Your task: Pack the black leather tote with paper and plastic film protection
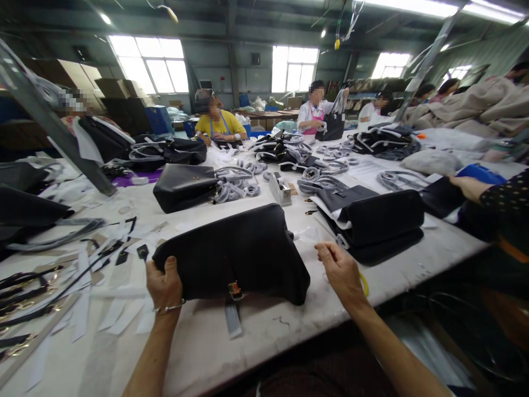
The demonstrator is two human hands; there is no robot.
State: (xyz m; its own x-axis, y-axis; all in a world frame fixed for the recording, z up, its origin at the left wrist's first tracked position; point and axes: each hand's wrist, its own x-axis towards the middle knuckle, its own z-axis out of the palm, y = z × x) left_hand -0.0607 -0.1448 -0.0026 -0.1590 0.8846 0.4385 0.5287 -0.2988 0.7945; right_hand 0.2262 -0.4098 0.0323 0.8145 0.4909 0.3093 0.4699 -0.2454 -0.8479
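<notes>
A black leather handbag point(239, 251) lies on its side on the white worktable point(289, 325), its brass clasp point(235, 289) facing me with a grey strip hanging below it. My left hand point(164, 284) grips the bag's left end, fingers wrapped over its edge, a bracelet on the wrist. To the right of the bag is my right hand point(341, 270), off the leather, its fingers curled together in a loose pinch near a scrap of clear wrapping point(308, 234). What that pinch holds, if anything, I cannot make out.
A stack of black bags point(374, 220) sits right of my hand, another bag point(184, 186) behind. Black straps and white paper strips point(82, 286) litter the left. Wrapped handles point(235, 184) and a tape dispenser point(280, 189) lie mid-table. A co-worker's hand point(469, 186) reaches in at right; several people work at the far end.
</notes>
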